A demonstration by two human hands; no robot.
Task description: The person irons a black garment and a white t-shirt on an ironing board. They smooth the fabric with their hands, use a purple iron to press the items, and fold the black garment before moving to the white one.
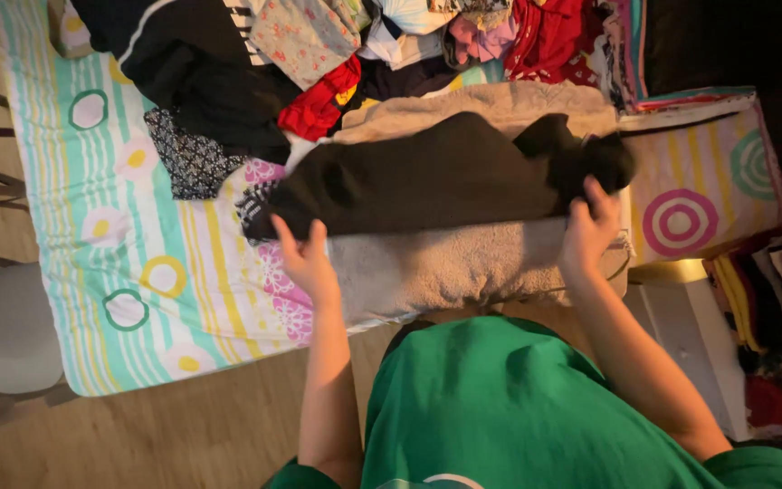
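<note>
I see both hands on a dark brown soft cloth garment (436, 177), spread flat over a beige fluffy towel (463, 263) on the bed with the striped, circle-patterned sheet (138, 263). Left hand (305, 258) grip pinching the garment's near left edge; right hand (588, 231) grip pinching its bunched right end. Mixed clothes pile (337, 45) lies behind.

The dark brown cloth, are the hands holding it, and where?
Yes. Both hands hold the dark brown cloth over the beige towel. The left hand grips its near left edge; the right hand grips its bunched right end.
</note>
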